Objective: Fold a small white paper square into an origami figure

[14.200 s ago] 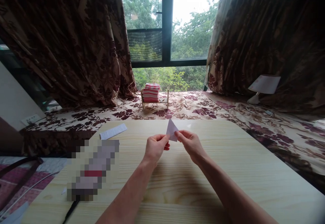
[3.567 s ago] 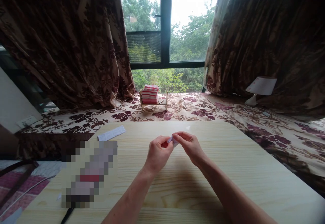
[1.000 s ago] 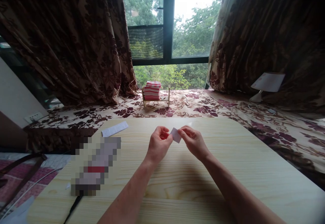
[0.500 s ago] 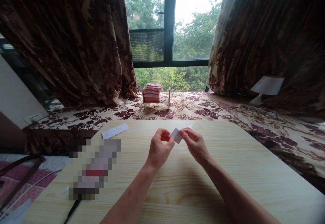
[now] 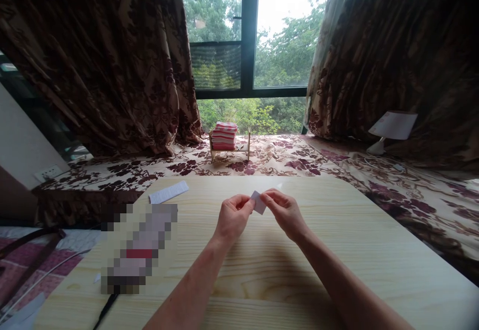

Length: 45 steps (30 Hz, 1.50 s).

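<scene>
A small white piece of paper (image 5: 259, 205) is held up over the table between my two hands, tilted so that one corner points up. My left hand (image 5: 234, 216) pinches its left side between thumb and fingers. On the other side, the thumb and forefinger of my right hand (image 5: 283, 209) grip its upper right edge. Both forearms reach in from the bottom of the view above the pale wooden table (image 5: 254, 290).
A printed white strip (image 5: 169, 192) lies at the table's back left. Nearer stands a blurred-out object (image 5: 140, 252) with a black cable. Behind, a small wooden rack (image 5: 230, 150) with folded striped cloths (image 5: 224, 135) and a white lamp (image 5: 392, 124) stand on the window ledge.
My left fingers have closed in tighter on the paper's left side. The paper and my right hand have shifted slightly left.
</scene>
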Tool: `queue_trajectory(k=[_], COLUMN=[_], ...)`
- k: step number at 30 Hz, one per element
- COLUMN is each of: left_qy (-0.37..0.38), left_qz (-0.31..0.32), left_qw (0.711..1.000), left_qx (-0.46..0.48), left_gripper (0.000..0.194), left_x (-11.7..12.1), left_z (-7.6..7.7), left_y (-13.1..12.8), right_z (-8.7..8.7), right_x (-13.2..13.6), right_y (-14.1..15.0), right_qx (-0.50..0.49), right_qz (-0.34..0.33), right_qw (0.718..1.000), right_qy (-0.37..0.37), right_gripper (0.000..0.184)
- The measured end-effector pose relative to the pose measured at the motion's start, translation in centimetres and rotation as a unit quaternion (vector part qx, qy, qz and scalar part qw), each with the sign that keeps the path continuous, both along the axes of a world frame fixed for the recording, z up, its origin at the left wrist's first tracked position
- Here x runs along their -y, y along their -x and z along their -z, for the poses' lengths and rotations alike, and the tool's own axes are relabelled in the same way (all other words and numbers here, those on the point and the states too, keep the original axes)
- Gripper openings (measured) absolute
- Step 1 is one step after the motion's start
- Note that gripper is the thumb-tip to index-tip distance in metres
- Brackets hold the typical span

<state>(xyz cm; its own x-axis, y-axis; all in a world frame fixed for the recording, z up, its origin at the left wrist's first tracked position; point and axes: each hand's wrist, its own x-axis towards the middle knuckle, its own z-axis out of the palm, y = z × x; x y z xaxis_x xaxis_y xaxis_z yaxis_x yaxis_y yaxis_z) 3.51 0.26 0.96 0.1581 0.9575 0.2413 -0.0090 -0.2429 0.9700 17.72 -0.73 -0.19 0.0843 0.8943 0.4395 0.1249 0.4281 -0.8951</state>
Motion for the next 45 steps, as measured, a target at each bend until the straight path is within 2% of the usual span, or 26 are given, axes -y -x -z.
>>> queue_trajectory(k=[6,12,15,23,30,41,45], left_qy=[0.027,0.069,0.088,0.081,0.104,0.159,0.184], left_qz=[-0.007,-0.024,-0.030,-0.014,0.017,0.055,0.014], left_qw=[0.999,0.995,0.992,0.993,0.990,0.984,0.979], left_qx=[0.029,0.069,0.084,0.083,0.092,0.052,0.088], left_gripper=[0.020,0.018,0.019,0.016,0.017,0.015,0.017], left_x=[-0.3,-0.5,-0.5,-0.4,-0.3,-0.3,-0.6], left_z=[0.2,0.2,0.3,0.2,0.2,-0.4,-0.2], left_y=[0.0,-0.1,-0.2,0.1,0.1,0.4,0.4], right_z=[-0.1,-0.2,-0.1,0.6,0.4,0.2,-0.4], right_x=[0.1,0.2,0.1,-0.1,0.1,-0.4,-0.5], right_y=[0.0,0.2,0.1,0.4,1.1,-0.2,-0.7], right_qx=[0.032,0.029,0.029,0.027,0.037,0.045,0.026], right_qz=[-0.007,-0.006,-0.004,-0.011,-0.038,0.040,0.053], right_qw=[0.999,0.999,0.999,0.999,0.997,0.997,0.996], right_qy=[0.000,0.029,0.039,0.039,0.055,0.055,0.060], right_gripper=[0.029,0.039,0.035,0.028,0.029,0.033,0.043])
